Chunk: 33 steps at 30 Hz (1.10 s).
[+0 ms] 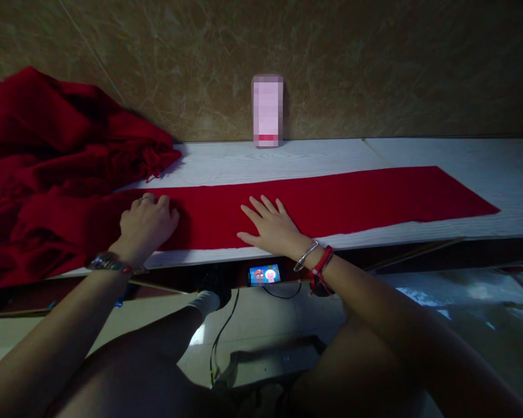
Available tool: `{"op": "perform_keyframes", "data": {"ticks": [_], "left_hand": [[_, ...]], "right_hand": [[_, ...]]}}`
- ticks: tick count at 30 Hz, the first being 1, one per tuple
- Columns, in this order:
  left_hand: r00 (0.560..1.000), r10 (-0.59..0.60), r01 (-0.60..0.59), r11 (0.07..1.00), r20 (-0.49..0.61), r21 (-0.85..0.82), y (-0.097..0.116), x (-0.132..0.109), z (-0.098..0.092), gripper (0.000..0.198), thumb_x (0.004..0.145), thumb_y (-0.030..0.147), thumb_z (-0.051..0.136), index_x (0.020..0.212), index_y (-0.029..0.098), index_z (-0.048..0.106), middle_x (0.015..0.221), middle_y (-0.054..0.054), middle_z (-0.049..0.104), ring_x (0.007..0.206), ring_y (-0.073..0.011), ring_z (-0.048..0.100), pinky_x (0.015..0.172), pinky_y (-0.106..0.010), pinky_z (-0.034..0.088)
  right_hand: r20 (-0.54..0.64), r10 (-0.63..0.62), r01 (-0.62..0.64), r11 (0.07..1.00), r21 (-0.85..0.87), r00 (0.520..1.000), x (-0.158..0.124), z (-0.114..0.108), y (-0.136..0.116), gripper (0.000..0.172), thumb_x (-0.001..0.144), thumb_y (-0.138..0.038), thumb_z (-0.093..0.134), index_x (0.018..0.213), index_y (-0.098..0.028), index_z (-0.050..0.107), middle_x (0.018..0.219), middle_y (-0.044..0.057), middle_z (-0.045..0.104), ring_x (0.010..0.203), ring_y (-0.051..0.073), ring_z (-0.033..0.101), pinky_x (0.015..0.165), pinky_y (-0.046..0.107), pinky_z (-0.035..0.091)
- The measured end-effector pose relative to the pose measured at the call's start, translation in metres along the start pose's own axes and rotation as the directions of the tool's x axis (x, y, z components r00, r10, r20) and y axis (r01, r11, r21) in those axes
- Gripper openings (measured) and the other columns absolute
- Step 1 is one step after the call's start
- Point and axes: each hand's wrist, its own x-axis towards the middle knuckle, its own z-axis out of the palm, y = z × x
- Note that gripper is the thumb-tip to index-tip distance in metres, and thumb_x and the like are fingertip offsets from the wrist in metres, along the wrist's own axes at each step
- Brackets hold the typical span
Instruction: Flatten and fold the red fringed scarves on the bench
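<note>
A long strip of red scarf [357, 200] lies flat across the white table, with a slanted right end. On its left part my left hand [148, 223] presses down with curled fingers, closed on the cloth. My right hand [272, 227] rests palm down near the strip's middle, fingers spread and holding nothing. To the left, the strip runs into a heap of loose red cloth [56, 139] with fringe along one edge. Where the strip joins the heap, the folds hide the detail.
A phone [268, 110] leans upright against the marbled brown wall [375, 69] behind the white table [322, 157]. Below the table's front edge, a second lit screen [264, 275] shows cartoon figures. A dark cable [224, 334] hangs down by my legs.
</note>
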Motion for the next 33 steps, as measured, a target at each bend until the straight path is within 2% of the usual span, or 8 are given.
{"op": "perform_keyframes", "data": {"ticks": [8,12,15,17,20,22,24,33], "left_hand": [[0.997,0.073,-0.071,0.994,0.016,-0.082,-0.012,0.000,0.012,0.044,0.089,0.030,0.031,0.119,0.006,0.052,0.118,-0.021,0.053,0.112,-0.0327,0.053,0.093,-0.041,0.043],[0.997,-0.029,0.041,0.987,0.077,-0.153,-0.010,-0.004,0.011,0.051,0.092,0.037,0.025,0.128,0.008,0.045,0.134,-0.023,0.043,0.121,-0.0399,0.044,0.092,-0.049,0.043],[0.981,-0.159,0.173,0.976,0.110,-0.132,-0.007,-0.008,0.005,0.053,0.091,0.037,0.025,0.122,0.002,0.050,0.128,-0.027,0.048,0.118,-0.0420,0.046,0.089,-0.051,0.044],[0.982,-0.170,0.176,0.980,0.078,-0.092,-0.007,-0.011,0.002,0.051,0.090,0.033,0.028,0.114,-0.002,0.055,0.121,-0.029,0.051,0.114,-0.0420,0.049,0.085,-0.050,0.046],[0.995,0.043,-0.050,0.995,-0.085,-0.086,-0.004,-0.010,0.008,0.046,0.086,0.025,0.030,0.116,0.001,0.055,0.123,-0.026,0.051,0.111,-0.0380,0.051,0.083,-0.046,0.048],[0.953,0.240,-0.261,0.960,-0.183,-0.103,-0.002,-0.006,0.016,0.045,0.084,0.020,0.031,0.120,0.008,0.055,0.122,-0.020,0.053,0.108,-0.0314,0.054,0.086,-0.043,0.048],[0.914,0.335,-0.368,0.922,-0.229,-0.120,-0.001,-0.001,0.022,0.045,0.082,0.017,0.031,0.119,0.012,0.057,0.115,-0.015,0.058,0.103,-0.0265,0.057,0.089,-0.040,0.048],[0.992,0.043,-0.051,0.997,-0.119,-0.064,0.000,-0.005,0.013,0.040,0.083,0.021,0.032,0.104,0.005,0.062,0.102,-0.024,0.061,0.094,-0.0338,0.060,0.078,-0.043,0.049]], "right_hand": [[0.008,0.006,-0.006,1.000,-0.005,1.000,0.000,0.000,0.000,0.069,0.088,-0.060,0.035,0.144,-0.019,0.034,0.152,0.010,0.028,0.139,0.032,0.021,0.111,0.054,0.018],[-0.010,0.008,-0.009,1.000,-0.009,1.000,0.000,0.001,0.000,0.068,0.088,-0.060,0.035,0.143,-0.020,0.035,0.152,0.010,0.030,0.139,0.032,0.022,0.110,0.054,0.019],[-0.009,0.009,-0.009,1.000,-0.007,1.000,0.000,0.001,0.000,0.068,0.088,-0.060,0.035,0.143,-0.020,0.035,0.152,0.010,0.029,0.139,0.032,0.022,0.110,0.054,0.019],[-0.005,0.006,-0.007,1.000,-0.009,1.000,0.000,0.001,0.000,0.068,0.088,-0.060,0.036,0.143,-0.020,0.035,0.152,0.010,0.029,0.139,0.032,0.022,0.110,0.054,0.019],[0.001,0.007,-0.007,1.000,-0.010,1.000,0.001,0.001,-0.001,0.068,0.088,-0.059,0.036,0.143,-0.019,0.035,0.152,0.010,0.029,0.139,0.032,0.022,0.110,0.054,0.019],[0.002,0.008,-0.008,1.000,-0.009,1.000,0.000,0.000,-0.001,0.068,0.088,-0.059,0.036,0.143,-0.019,0.035,0.152,0.010,0.028,0.139,0.033,0.021,0.110,0.054,0.018],[0.002,0.006,-0.006,1.000,-0.006,1.000,0.000,0.000,-0.001,0.068,0.088,-0.059,0.036,0.143,-0.018,0.035,0.152,0.011,0.028,0.139,0.033,0.021,0.110,0.055,0.018],[0.006,0.009,-0.009,1.000,-0.003,1.000,0.001,0.000,0.000,0.068,0.088,-0.058,0.036,0.144,-0.019,0.034,0.152,0.010,0.028,0.139,0.032,0.021,0.110,0.054,0.018]]}}
